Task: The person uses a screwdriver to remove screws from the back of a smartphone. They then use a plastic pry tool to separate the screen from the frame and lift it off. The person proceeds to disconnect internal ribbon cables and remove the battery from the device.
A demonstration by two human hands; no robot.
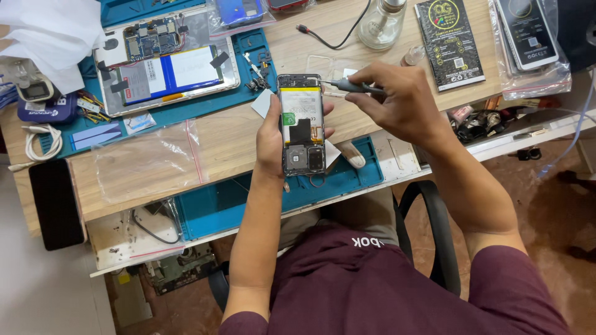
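My left hand (271,139) holds an opened smartphone (302,124) upright above the wooden desk, its back cover off, with the battery and circuit boards showing. My right hand (400,99) grips a slim grey screwdriver (351,86) whose tip points left at the phone's top right corner. Both forearms reach up from my lap, with maroon sleeves at the bottom.
An opened tablet (164,62) lies on a blue mat (248,93) at the back left. A clear zip bag (149,162), a glass bottle (382,23), a black package (450,40), bagged phones (531,37), white cable (42,141) and a second blue mat (217,208) surround the hands.
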